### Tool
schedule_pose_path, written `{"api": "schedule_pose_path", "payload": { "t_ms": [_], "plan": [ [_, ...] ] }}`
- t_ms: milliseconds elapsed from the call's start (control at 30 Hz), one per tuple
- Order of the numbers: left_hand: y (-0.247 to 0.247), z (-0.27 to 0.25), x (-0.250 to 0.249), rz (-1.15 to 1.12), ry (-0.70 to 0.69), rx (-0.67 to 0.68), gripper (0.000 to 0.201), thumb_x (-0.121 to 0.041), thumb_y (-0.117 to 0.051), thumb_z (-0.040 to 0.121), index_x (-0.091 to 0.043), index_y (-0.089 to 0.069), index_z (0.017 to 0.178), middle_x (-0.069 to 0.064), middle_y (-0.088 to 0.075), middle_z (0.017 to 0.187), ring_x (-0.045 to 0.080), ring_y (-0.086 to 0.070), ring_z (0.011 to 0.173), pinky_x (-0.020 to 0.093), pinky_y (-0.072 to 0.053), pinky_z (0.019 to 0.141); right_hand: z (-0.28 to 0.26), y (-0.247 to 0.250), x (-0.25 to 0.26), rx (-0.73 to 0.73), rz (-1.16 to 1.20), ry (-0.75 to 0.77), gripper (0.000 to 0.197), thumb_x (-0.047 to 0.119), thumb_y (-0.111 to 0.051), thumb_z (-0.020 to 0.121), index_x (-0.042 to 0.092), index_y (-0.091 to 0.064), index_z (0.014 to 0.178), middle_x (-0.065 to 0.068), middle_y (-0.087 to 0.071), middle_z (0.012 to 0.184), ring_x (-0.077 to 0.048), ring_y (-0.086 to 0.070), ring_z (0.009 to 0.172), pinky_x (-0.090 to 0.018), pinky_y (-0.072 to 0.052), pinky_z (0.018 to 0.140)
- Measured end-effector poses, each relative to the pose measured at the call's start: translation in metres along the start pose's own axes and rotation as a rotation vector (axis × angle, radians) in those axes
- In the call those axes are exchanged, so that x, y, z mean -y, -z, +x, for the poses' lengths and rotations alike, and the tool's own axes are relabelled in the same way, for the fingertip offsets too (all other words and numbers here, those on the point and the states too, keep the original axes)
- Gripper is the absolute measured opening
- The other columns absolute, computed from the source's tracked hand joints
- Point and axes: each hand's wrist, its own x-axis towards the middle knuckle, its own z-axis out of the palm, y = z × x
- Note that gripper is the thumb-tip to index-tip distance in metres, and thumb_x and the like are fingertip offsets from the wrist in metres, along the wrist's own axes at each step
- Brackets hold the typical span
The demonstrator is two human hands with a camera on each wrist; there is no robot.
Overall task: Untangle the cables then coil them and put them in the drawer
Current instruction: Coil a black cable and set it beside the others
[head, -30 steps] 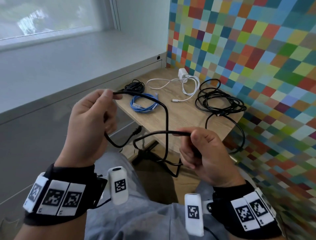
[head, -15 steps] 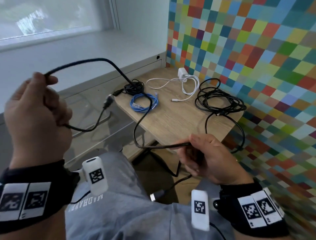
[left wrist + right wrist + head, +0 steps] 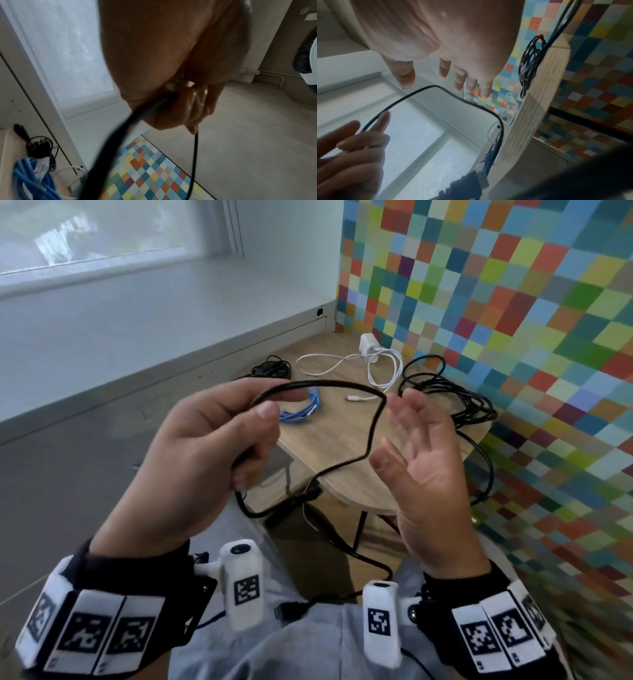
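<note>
My left hand (image 3: 219,440) holds a black cable (image 3: 370,433) looped in the air above my lap, fingers and thumb curled round it; the wrist view shows the same black cable (image 3: 120,129) running out of the fist. My right hand (image 3: 421,453) is open just right of the loop, fingers spread and holding nothing, apart from the black cable (image 3: 453,94). The cable's tail drops to a plug (image 3: 291,609) on my lap. On the small wooden table (image 3: 335,446) lie a blue cable coil (image 3: 301,414), a white charger cable (image 3: 373,361), a black bundle (image 3: 270,368) and a large black coil (image 3: 455,395).
A multicoloured checkered wall (image 3: 513,302) stands right of the table. A white window ledge (image 3: 137,309) with a grey cabinet front runs along the left. One strand of the large black coil hangs over the table's right edge (image 3: 486,470).
My left hand swung back in from the far left with the cable, now making a loop. My right hand let go of the cable and opened.
</note>
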Motion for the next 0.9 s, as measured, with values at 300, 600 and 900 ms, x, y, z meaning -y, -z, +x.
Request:
{"api": "schedule_pose_path", "payload": {
  "t_ms": [300,600,900],
  "plan": [
    [0.006,0.002,0.005,-0.034,0.004,0.098,0.06,-0.019,-0.08,0.079,-0.015,-0.063,0.137,0.011,-0.053,0.076,0.013,-0.031,0.043,0.023,-0.028,0.042,0.0,-0.002,0.015,-0.093,0.304,-0.103,0.026,0.03,-0.056,0.099,0.012,-0.073,0.093,0.001,-0.046,0.061,-0.018,-0.049,0.053,-0.041,-0.057,0.06],
    [0.015,0.009,0.023,0.298,0.105,-0.192,0.03,-0.038,-0.064,0.09,-0.013,-0.067,0.072,0.012,-0.043,0.058,0.021,-0.039,0.049,0.032,-0.032,0.054,0.006,0.011,0.01,-0.146,0.179,-0.128,0.028,0.019,-0.052,0.106,0.015,-0.074,0.089,-0.003,-0.051,0.066,-0.023,-0.053,0.06,-0.049,-0.058,0.075],
    [0.015,0.008,0.007,-0.35,0.133,0.047,0.042,-0.032,-0.046,0.094,-0.016,-0.068,0.127,-0.007,-0.036,0.062,0.008,-0.016,0.043,0.025,-0.012,0.042,0.005,0.005,0.013,-0.054,0.126,-0.265,0.041,-0.004,-0.048,0.104,0.019,-0.081,0.105,-0.01,-0.059,0.076,-0.019,-0.045,0.053,-0.035,-0.054,0.052]
  ]
}}
